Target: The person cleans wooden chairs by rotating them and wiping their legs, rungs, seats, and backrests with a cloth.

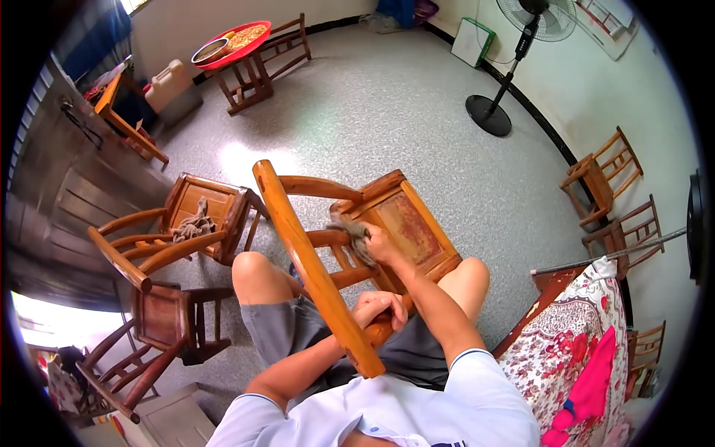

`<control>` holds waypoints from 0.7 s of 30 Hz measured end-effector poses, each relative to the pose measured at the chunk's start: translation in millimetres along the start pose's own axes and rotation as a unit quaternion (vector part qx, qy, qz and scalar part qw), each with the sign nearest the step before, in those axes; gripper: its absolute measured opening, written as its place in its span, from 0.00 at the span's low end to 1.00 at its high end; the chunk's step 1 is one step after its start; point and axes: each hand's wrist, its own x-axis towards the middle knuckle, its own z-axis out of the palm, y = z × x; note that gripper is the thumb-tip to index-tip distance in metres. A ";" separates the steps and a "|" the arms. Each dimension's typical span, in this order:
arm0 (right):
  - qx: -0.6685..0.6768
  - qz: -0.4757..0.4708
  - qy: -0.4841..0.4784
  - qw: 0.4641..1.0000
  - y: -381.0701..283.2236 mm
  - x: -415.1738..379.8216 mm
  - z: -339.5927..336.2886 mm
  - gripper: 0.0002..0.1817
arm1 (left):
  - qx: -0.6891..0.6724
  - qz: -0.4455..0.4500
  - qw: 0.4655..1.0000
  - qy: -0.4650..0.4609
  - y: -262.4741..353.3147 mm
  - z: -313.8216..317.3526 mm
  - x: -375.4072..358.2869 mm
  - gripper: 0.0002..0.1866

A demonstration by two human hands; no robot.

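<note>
A wooden chair (413,223) is tilted between my knees, its thick top rail (305,261) slanting across in front of my chest. My right hand (381,244) is closed on a grey-brown rag (356,237), pressed against the chair where the slatted back meets the seat. The seat panel has a worn reddish patch. Nearer my lap, my left hand (381,307) is closed around a side post of the chair back; its fingers are partly hidden. To the left, another wooden chair (197,205) has a second rag (195,223) lying on its seat.
One more chair (160,316) stands at lower left. A floral-covered table (536,350) with a pink cloth (592,380) is at right. Further off are a standing fan (488,115), small chairs (596,182) by the wall, and a red tray (249,46) of food.
</note>
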 end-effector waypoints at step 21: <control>0.082 -0.194 -0.204 0.956 -175.8 -50.9 -7.7 0.25 | -0.017 -0.058 0.988 0.143 -0.6 13.1 -2.8 0.23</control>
